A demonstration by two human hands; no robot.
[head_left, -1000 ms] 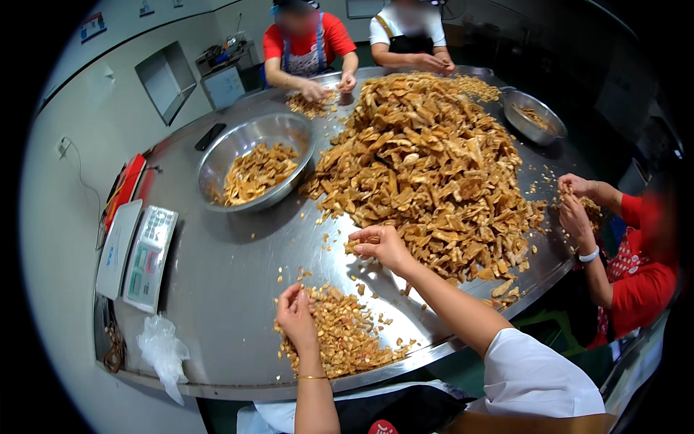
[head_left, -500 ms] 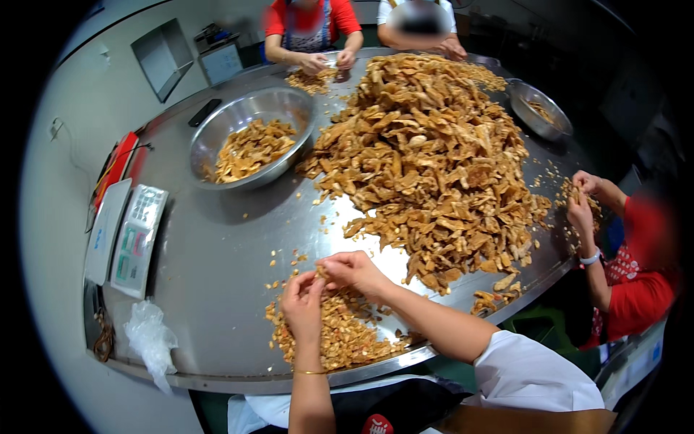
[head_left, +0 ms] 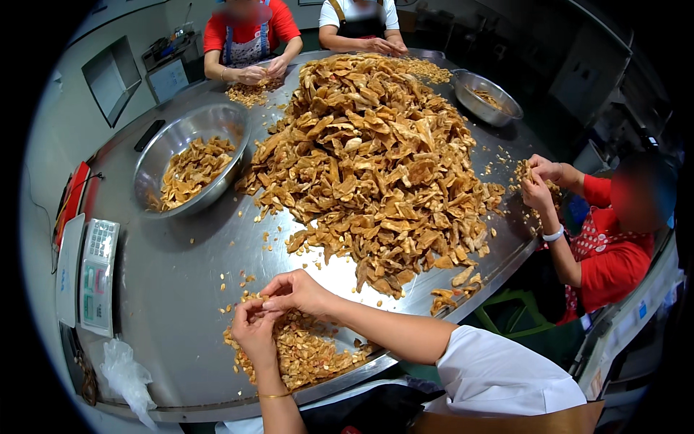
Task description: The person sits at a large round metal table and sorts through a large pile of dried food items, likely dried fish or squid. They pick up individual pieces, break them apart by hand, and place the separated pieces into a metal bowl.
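My left hand [head_left: 254, 334] and my right hand [head_left: 298, 295] meet over a low heap of small yellowish bits [head_left: 311, 356] near the table's front edge. The fingertips of both are pinched together, almost touching. Whatever they grip is too small or too hidden to name. A gold-coloured bangle [head_left: 273, 395] circles my left wrist. Beyond my hands rises a large mound of dried, golden-brown slices [head_left: 383, 159]. At the far left stands a wide steel bowl [head_left: 230, 170] partly filled with similar slices.
On the metal table [head_left: 173, 289] lie a scale [head_left: 98, 278], a crumpled clear plastic bag [head_left: 126, 376] and a black phone [head_left: 150, 135]. Another steel bowl [head_left: 499, 116] stands far right. Three people work around it; a co-worker's hands [head_left: 542, 181] are at the right edge.
The whole view has shifted, so the table's things appear farther left. My hands stay together over the small heap, fingers still pinched.
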